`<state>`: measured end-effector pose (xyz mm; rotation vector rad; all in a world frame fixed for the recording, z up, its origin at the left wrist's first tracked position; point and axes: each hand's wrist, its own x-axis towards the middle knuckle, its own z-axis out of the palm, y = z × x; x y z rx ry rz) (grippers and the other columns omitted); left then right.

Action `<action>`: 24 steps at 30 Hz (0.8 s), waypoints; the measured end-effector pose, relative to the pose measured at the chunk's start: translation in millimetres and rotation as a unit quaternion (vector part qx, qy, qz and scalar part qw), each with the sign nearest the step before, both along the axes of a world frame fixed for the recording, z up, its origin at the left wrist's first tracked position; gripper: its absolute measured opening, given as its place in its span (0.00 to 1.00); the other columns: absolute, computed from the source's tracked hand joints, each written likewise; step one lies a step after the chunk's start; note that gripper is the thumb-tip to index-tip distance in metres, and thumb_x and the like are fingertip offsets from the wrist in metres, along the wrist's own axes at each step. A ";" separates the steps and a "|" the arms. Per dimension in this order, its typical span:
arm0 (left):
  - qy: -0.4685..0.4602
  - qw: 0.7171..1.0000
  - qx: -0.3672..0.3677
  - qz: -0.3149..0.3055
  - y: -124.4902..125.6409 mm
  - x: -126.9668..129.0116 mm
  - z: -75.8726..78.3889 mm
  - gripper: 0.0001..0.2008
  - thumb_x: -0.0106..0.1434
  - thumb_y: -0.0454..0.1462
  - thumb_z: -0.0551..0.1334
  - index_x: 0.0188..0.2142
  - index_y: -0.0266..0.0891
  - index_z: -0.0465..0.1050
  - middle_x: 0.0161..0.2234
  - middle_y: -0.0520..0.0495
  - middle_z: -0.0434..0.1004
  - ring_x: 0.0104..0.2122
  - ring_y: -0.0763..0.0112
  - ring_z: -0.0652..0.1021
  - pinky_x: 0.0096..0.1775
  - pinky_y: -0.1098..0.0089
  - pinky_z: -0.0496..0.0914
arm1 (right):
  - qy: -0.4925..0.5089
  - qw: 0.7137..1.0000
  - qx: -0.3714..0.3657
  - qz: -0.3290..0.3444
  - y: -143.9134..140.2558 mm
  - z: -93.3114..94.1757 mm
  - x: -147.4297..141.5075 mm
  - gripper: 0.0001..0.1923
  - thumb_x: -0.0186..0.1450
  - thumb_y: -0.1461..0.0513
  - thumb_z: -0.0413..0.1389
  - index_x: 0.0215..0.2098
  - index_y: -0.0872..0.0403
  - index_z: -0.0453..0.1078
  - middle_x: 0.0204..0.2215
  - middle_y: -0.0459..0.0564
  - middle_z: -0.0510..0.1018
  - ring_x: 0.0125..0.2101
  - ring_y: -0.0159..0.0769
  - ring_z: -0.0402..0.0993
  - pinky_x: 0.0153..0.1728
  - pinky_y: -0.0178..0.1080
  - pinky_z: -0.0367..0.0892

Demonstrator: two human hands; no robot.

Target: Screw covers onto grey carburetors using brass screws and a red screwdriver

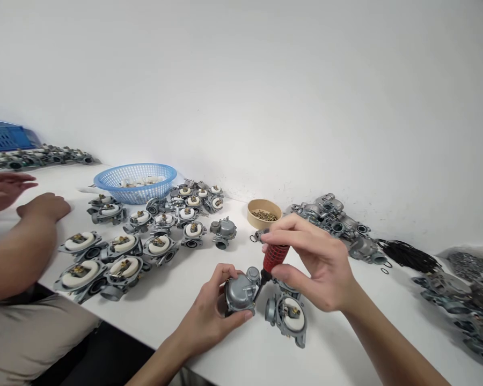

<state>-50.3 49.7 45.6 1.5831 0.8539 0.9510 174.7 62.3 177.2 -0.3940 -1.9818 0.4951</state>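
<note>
My left hand (209, 313) is closed around a grey metal carburetor (240, 292), its domed bowl cover facing up. Between the fingers and thumb of my right hand (312, 262) is a screwdriver (275, 257) with a red and black grip. Its shaft slants down to the lower right edge of the cover; the tip meets the carburetor near a small brass-coloured screw, though the exact contact is hard to make out. Just right of it lies an open carburetor (293, 313) with a white ring-shaped float, and another is partly hidden behind my right hand.
Several open carburetors (123, 244) with white floats cover the left, near a blue basket (136, 195). A round tub (264, 214) of small screws stands behind my hands. Assembled carburetors (334, 214) and black rubber rings (406, 256) lie right. A co-worker's arms (20, 252) rest at far left.
</note>
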 end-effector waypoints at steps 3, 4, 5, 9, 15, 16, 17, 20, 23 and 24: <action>0.000 1.000 0.002 0.001 0.2 0.2 -0.1 0.24 0.62 0.37 0.71 0.47 0.48 0.57 0.52 0.50 0.73 0.41 0.69 0.75 0.46 0.66 0.71 | -0.010 0.999 -0.037 0.028 0.0 0.5 -0.8 0.26 0.69 0.72 0.58 0.63 0.49 0.73 0.48 0.56 0.81 0.43 0.43 0.81 0.44 0.52 0.80; -0.001 1.000 0.003 0.002 0.4 0.4 -0.3 0.24 0.62 0.37 0.71 0.47 0.48 0.57 0.51 0.50 0.73 0.40 0.69 0.75 0.45 0.66 0.71 | 0.000 0.999 -0.030 0.028 0.6 0.1 -1.5 0.26 0.68 0.72 0.60 0.62 0.48 0.73 0.46 0.55 0.82 0.41 0.42 0.82 0.43 0.50 0.81; -0.001 1.000 0.005 0.003 0.6 0.6 -0.6 0.24 0.62 0.37 0.71 0.47 0.48 0.57 0.50 0.51 0.73 0.40 0.69 0.75 0.45 0.67 0.71 | 0.014 1.000 -0.009 0.019 1.5 -0.6 -2.3 0.27 0.66 0.72 0.64 0.60 0.47 0.75 0.43 0.53 0.82 0.38 0.40 0.82 0.41 0.48 0.81; 0.000 1.000 0.010 0.003 0.8 0.8 -1.0 0.23 0.62 0.38 0.71 0.48 0.48 0.58 0.48 0.52 0.74 0.41 0.68 0.75 0.45 0.68 0.71 | 0.029 0.997 0.071 -0.027 3.3 -2.8 -3.1 0.25 0.61 0.68 0.71 0.56 0.48 0.79 0.39 0.51 0.80 0.34 0.39 0.79 0.37 0.46 0.79; 0.002 1.000 0.006 0.002 0.6 0.2 -0.9 0.23 0.62 0.38 0.71 0.47 0.48 0.57 0.49 0.51 0.74 0.40 0.69 0.76 0.45 0.67 0.71 | 0.008 1.000 0.007 0.018 4.3 -2.3 -0.4 0.26 0.67 0.71 0.63 0.61 0.47 0.75 0.42 0.53 0.83 0.37 0.39 0.81 0.39 0.46 0.80; 0.004 1.000 0.006 0.003 0.6 0.2 -0.9 0.23 0.62 0.38 0.71 0.48 0.48 0.57 0.48 0.52 0.74 0.39 0.69 0.76 0.44 0.67 0.71 | 0.018 0.999 0.035 0.003 5.1 -2.0 -0.1 0.26 0.65 0.69 0.67 0.59 0.47 0.77 0.38 0.50 0.82 0.35 0.38 0.80 0.37 0.44 0.79; 0.007 1.000 0.007 0.004 0.5 0.2 -0.8 0.23 0.62 0.38 0.71 0.48 0.48 0.57 0.48 0.52 0.74 0.39 0.69 0.75 0.44 0.67 0.71 | 0.020 0.998 0.061 -0.012 5.6 -1.5 0.1 0.25 0.62 0.67 0.70 0.57 0.47 0.78 0.36 0.49 0.81 0.34 0.38 0.79 0.35 0.44 0.78; 0.014 1.000 0.010 0.006 0.3 0.3 -0.6 0.24 0.62 0.39 0.71 0.48 0.47 0.57 0.51 0.49 0.73 0.42 0.67 0.76 0.46 0.65 0.72 | -0.012 0.998 0.057 -0.018 4.3 0.2 1.2 0.23 0.67 0.64 0.65 0.59 0.49 0.77 0.43 0.55 0.82 0.39 0.43 0.80 0.40 0.50 0.79; 0.012 1.000 0.007 0.005 -0.1 0.2 -0.5 0.24 0.62 0.39 0.71 0.48 0.47 0.57 0.53 0.48 0.73 0.43 0.66 0.76 0.48 0.63 0.72 | -0.014 1.000 0.002 0.027 2.6 0.5 1.3 0.25 0.69 0.69 0.59 0.63 0.48 0.73 0.47 0.57 0.83 0.42 0.44 0.82 0.45 0.53 0.80; 0.011 1.000 0.007 0.005 -0.3 0.2 -0.5 0.24 0.63 0.39 0.71 0.48 0.47 0.57 0.52 0.48 0.73 0.43 0.66 0.76 0.48 0.64 0.72 | -0.001 0.999 0.005 0.032 2.7 0.3 1.0 0.25 0.68 0.69 0.62 0.62 0.47 0.74 0.44 0.54 0.84 0.40 0.43 0.82 0.43 0.51 0.80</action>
